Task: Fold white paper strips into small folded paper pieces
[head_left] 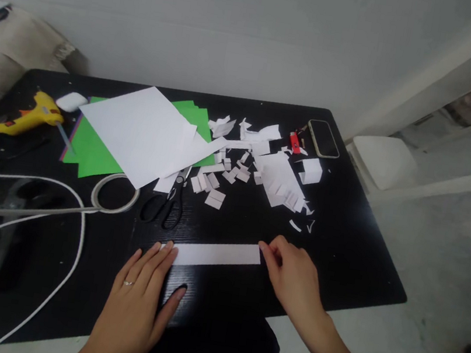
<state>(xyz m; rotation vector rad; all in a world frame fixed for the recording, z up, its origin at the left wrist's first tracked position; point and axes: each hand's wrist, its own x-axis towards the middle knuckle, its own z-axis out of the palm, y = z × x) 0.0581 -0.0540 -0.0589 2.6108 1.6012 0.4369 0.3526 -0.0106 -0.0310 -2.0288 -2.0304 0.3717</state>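
head: lone view | worn above the table's (pixel 351 259) 6 o'clock side | faces 12 o'clock, pitched down | near, table filling most of the width | wall (pixel 220 38) at 12, floor (pixel 434 271) at 4

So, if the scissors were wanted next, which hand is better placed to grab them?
Probably the left hand: its fingertips rest on the left end of the white strip, close to the scissors. The right hand is farther off, at the strip's right end.

1 glue gun (pixel 44 112) | 1 scissors (pixel 178 182) | 1 phone (pixel 323 138) | 1 tape roll (pixel 94 194)
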